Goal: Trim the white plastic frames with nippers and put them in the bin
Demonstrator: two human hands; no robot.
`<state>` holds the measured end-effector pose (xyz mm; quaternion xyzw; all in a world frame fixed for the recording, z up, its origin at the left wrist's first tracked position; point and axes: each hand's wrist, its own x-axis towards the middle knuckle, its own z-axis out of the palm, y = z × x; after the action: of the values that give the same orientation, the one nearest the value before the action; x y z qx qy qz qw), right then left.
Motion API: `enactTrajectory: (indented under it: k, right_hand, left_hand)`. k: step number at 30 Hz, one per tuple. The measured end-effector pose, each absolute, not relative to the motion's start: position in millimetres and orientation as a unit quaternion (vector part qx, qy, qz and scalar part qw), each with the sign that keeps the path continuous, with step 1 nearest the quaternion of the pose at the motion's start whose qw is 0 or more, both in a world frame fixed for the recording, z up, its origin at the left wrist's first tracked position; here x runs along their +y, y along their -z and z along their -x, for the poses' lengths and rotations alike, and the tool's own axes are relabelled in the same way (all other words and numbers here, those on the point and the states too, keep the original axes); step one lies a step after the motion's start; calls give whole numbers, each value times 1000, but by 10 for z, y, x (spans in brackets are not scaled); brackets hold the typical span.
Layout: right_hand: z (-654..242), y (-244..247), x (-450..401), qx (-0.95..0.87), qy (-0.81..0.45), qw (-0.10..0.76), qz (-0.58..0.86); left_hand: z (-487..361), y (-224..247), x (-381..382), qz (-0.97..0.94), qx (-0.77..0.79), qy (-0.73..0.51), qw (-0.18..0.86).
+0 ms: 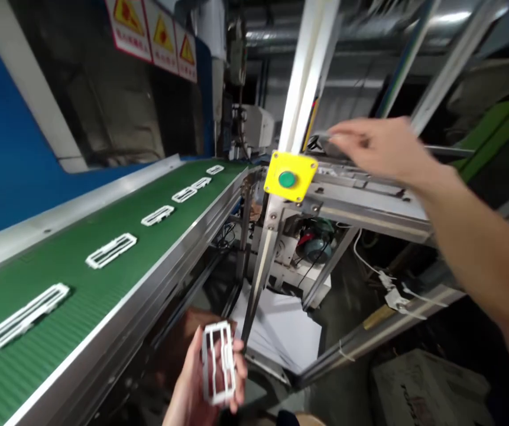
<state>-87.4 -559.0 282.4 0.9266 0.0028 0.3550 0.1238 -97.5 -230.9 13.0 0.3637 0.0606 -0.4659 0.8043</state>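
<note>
My left hand (192,378) holds a white plastic frame (231,367) low in the middle of the view. The fingers curl round its right side and the thumb lies along its left edge. The frame is rectangular, with two thin bars running down its open middle. At the upper right, my right hand (376,145) is raised over the metal machine table (369,204), fingers pinched. A blurred grey item (331,145) shows at its fingertips; what it is cannot be made out. Several similar white frames (111,251) lie spaced out on the green conveyor belt (81,307) to the left.
A green button on a yellow plate (290,176) is fixed to an upright metal post. Behind the belt stands a blue machine (6,148) with warning signs (161,29). White sheets (281,331) lie beneath the metal table, and a cardboard box (431,387) is at lower right.
</note>
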Motion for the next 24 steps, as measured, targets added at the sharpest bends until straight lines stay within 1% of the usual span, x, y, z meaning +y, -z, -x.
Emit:
enactTrajectory:
  k: [2, 3, 5, 8, 10, 12, 15, 17, 21, 24]
  right_hand:
    - [1136, -2683, -5223, 74, -400, 70, -911]
    - [1262, -2577, -5038, 122, -399, 63, -907]
    - [1445, -2309, -4713, 212, -340, 75, -913]
    - [1498, -1898, -4428, 320, -216, 95, -918]
    - [1463, -1699, -4360, 377, -183, 127, -899]
    - [1439, -1574, -4338, 423, -179, 164, -873]
    - [1458, -1518, -4336, 453, -167, 207, -851]
    - [1496, -1563, -4351, 446, -183, 229, -846]
    - [1608, -1782, -4412, 392, -265, 309, -825]
    - [1720, -1943, -4449, 327, -256, 362, -835]
  left_hand:
    - [865, -223, -2349, -311, 14, 483, 818]
    - [831, -275, -2378, -290, -1, 488, 823]
    - [798, -373, -2456, -267, -9, 482, 835]
    - [779, -474, -2608, -260, -25, 468, 844]
    - [764, -522, -2719, -255, -35, 470, 845]
    - [754, -575, -2832, -245, -34, 489, 836]
    - [757, -671, -2992, -246, -21, 517, 820]
    - [754, -745, -3091, -276, -12, 503, 819]
    - [721, -936, -3285, -343, 20, 468, 814]
    - [717, -1118, -3422, -360, 10, 502, 786]
